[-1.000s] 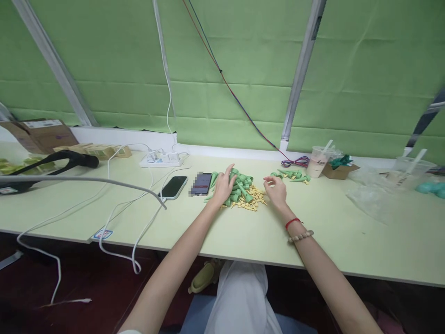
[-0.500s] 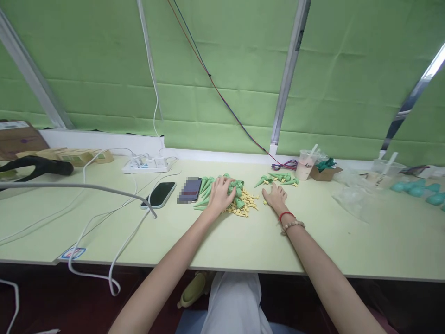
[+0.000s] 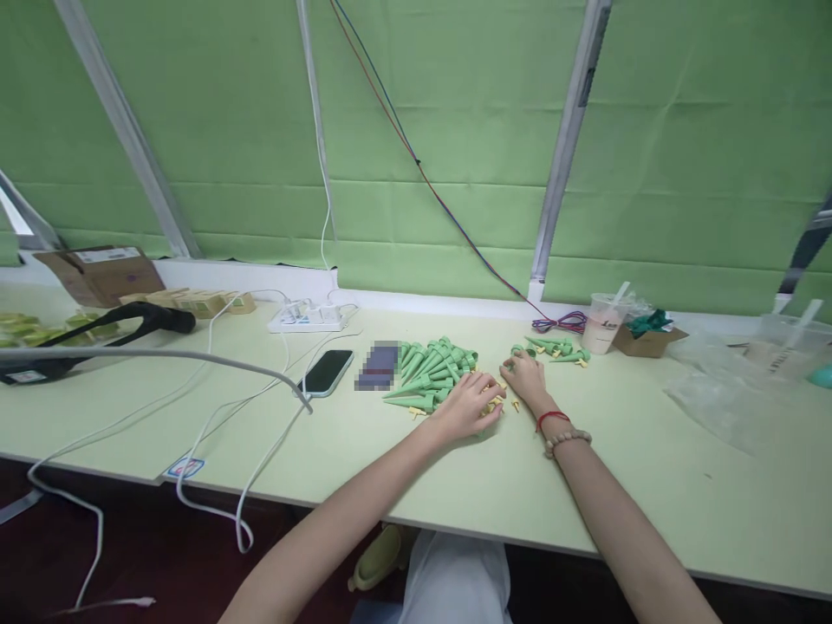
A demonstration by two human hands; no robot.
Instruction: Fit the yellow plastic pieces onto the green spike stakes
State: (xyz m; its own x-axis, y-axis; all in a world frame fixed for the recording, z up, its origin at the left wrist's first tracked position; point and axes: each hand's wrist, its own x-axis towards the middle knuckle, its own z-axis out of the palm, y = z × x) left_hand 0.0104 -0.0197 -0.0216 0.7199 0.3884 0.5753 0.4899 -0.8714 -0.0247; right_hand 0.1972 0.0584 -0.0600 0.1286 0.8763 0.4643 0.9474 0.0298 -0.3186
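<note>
Green cone-shaped pieces (image 3: pixel 429 366) lie heaped on the pale table, left of and beyond my left hand. My left hand (image 3: pixel 469 404) rests over small yellow pieces (image 3: pixel 495 406), its fingers curved and apart, largely covering them. Just right of it, my right hand (image 3: pixel 525 378) reaches to a green piece at the near end of a smaller green group (image 3: pixel 552 347) with yellow bits attached. Its fingertips are bent round that piece and partly hidden. One loose yellow piece (image 3: pixel 516 405) lies between the hands.
A dark phone (image 3: pixel 328 373) and a blurred flat object (image 3: pixel 378 366) lie left of the heap. White cables run from a power strip (image 3: pixel 305 317). At the right stand a drink cup (image 3: pixel 603 324), a small carton (image 3: pixel 643 343) and a clear plastic bag (image 3: pixel 705 399).
My left hand has moved off the green heap onto the yellow pieces, nearer my right hand. My right hand has reached the small green group. The view has turned somewhat left.
</note>
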